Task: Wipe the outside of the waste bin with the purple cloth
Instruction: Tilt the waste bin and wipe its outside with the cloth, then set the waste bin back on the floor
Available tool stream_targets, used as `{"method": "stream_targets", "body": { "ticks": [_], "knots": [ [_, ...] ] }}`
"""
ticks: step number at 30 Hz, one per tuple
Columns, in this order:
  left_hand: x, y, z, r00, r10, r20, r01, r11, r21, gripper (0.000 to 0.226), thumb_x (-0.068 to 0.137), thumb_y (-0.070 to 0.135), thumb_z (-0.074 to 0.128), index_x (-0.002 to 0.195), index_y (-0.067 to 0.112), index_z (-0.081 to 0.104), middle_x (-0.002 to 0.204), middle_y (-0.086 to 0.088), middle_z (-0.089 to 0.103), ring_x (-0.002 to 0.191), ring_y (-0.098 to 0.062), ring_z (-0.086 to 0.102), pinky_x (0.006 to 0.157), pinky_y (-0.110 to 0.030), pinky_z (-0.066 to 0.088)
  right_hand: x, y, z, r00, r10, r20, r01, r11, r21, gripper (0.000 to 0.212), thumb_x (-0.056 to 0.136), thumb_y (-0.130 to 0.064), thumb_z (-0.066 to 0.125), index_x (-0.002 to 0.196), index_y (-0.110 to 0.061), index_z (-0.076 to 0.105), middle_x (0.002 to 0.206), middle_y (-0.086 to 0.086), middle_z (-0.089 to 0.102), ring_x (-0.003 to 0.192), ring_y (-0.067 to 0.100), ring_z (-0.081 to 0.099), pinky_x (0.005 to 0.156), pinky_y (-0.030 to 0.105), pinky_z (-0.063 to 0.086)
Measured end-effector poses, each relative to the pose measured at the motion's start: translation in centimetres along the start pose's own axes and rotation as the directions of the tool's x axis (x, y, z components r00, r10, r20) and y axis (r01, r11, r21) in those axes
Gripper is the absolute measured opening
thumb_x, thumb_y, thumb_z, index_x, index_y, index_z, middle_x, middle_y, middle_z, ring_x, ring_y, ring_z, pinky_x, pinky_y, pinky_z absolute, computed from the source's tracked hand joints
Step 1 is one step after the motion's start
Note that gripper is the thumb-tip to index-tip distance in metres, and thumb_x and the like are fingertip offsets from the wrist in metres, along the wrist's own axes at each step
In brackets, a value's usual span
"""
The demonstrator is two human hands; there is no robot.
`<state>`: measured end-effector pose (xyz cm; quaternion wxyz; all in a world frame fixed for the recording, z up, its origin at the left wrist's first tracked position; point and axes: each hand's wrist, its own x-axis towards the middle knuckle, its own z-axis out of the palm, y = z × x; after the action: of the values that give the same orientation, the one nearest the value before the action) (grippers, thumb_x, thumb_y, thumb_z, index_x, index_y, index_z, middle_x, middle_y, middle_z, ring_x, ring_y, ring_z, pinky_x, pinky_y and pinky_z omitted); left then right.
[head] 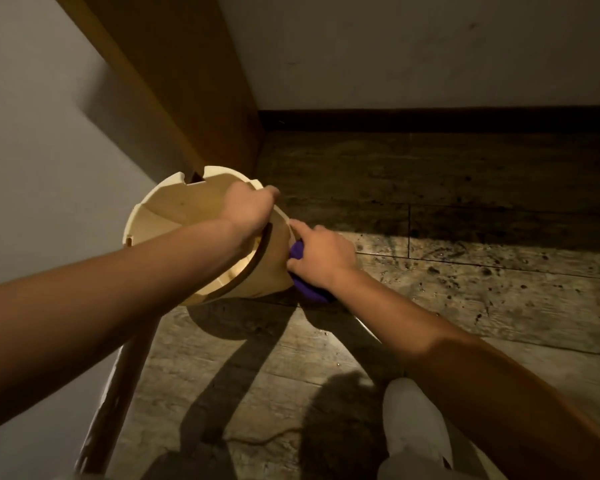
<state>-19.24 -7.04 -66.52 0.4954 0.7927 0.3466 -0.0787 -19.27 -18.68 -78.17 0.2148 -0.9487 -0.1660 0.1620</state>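
A cream plastic waste bin [174, 209] with a notched rim stands tilted on the wooden floor, its mouth turned toward me. My left hand [248, 209] grips the bin's right rim from above. My right hand [321, 256] presses a bunched purple cloth [307, 289] against the bin's right outer wall, with the index finger stretched along the wall. Most of the cloth is hidden under the hand; a fold shows below the wrist near the floor.
A wooden cabinet side [194, 81] rises just behind the bin, and a grey wall [32, 150] stands on the left. A dark baseboard [430, 119] runs along the back wall. My knee in pale trousers [413, 427] is at the lower right, over worn floor planks [482, 289].
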Motion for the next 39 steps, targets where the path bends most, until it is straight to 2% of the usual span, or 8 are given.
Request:
{"method": "stream_targets", "body": {
  "ticks": [8,11,17,21,24,30,34,39],
  "knots": [
    [0.7,-1.8,0.6,0.995,0.083,0.052,-0.08,0.995,-0.053,0.056,0.1,0.008,0.061,0.151,0.01,0.039,0.128,-0.016,0.063,0.122,-0.036,0.06,0.098,-0.042,0.053,2.2,-0.6,0.3,0.995,0.023,0.094,-0.031,0.996,0.089,0.082,0.088,-0.049,0.067,0.156,-0.05,0.022,0.132,0.01,0.061,0.119,0.036,0.061,0.082,0.039,0.048],
    [1.9,-2.4,1.2,0.99,0.106,0.089,-0.102,0.993,-0.053,0.063,0.102,0.001,0.056,0.158,0.009,0.03,0.15,-0.016,0.054,0.135,-0.035,0.053,0.112,-0.048,0.045,2.3,-0.3,-0.4,0.996,0.008,0.093,-0.018,0.993,0.115,0.083,0.087,-0.051,0.067,0.156,-0.052,0.021,0.133,0.01,0.063,0.119,0.037,0.062,0.08,0.038,0.046],
    [2.7,-3.0,0.8,0.984,0.119,0.133,-0.142,0.974,0.177,0.063,0.102,0.015,0.061,0.158,0.01,0.033,0.15,-0.015,0.054,0.134,-0.032,0.054,0.101,-0.034,0.044,1.1,0.2,-4.3,0.999,0.014,0.038,-0.019,0.987,0.16,0.091,0.084,-0.051,0.073,0.158,-0.048,0.02,0.141,0.007,0.062,0.122,0.034,0.062,0.093,0.043,0.053],
    [1.2,-0.7,0.0,0.906,0.421,0.033,-0.407,0.848,0.339,0.059,0.1,0.031,0.064,0.151,0.011,0.045,0.152,-0.013,0.05,0.139,-0.028,0.049,0.113,-0.038,0.043,-0.8,1.6,-9.4,0.999,0.005,-0.035,0.008,0.933,0.359,0.099,0.081,-0.045,0.08,0.16,-0.042,0.021,0.137,0.007,0.063,0.112,0.026,0.065,0.096,0.045,0.055],
    [-1.0,2.8,-0.3,0.859,0.507,0.065,-0.506,0.825,0.251,0.051,0.1,0.047,0.058,0.139,0.014,0.059,0.138,-0.008,0.06,0.124,-0.022,0.06,0.104,-0.045,0.053,-2.2,2.0,-13.6,0.982,-0.074,-0.172,0.146,0.879,0.454,0.099,0.078,-0.042,0.084,0.159,-0.041,0.026,0.147,0.0,0.055,0.113,0.012,0.062,0.087,0.024,0.05],
    [-7.7,11.1,-3.9,0.882,0.238,0.406,-0.223,0.971,-0.084,0.055,0.099,0.06,0.051,0.128,0.015,0.067,0.117,-0.008,0.076,0.1,-0.024,0.075,0.074,-0.037,0.063,-4.9,-2.1,-23.1,0.943,-0.181,-0.278,0.3,0.822,0.484,0.102,0.074,-0.037,0.087,0.159,-0.036,0.031,0.117,-0.032,0.048,0.095,-0.031,0.05,0.075,-0.006,0.038],
    [-12.5,17.9,-10.9,0.844,0.196,0.5,-0.124,0.977,-0.174,0.049,0.099,0.045,0.061,0.127,0.006,0.068,0.122,-0.018,0.075,0.111,-0.031,0.074,0.091,-0.041,0.062,-7.1,-8.3,-31.4,0.931,-0.29,-0.222,0.361,0.825,0.436,0.107,0.071,-0.034,0.089,0.159,-0.039,0.028,0.136,-0.019,0.052,0.103,-0.014,0.057,0.083,-0.002,0.039],
    [-19.5,27.5,-19.9,0.871,0.147,0.469,-0.032,0.969,-0.245,0.045,0.093,0.033,0.073,0.13,0.009,0.062,0.123,-0.015,0.074,0.108,-0.03,0.075,0.084,-0.043,0.065,-11.1,-15.9,-43.9,0.918,-0.354,-0.18,0.398,0.811,0.429,0.111,0.068,-0.045,0.093,0.158,-0.043,0.027,0.155,-0.007,0.049,0.129,0.01,0.055,0.105,0.023,0.044]
  ]
}}
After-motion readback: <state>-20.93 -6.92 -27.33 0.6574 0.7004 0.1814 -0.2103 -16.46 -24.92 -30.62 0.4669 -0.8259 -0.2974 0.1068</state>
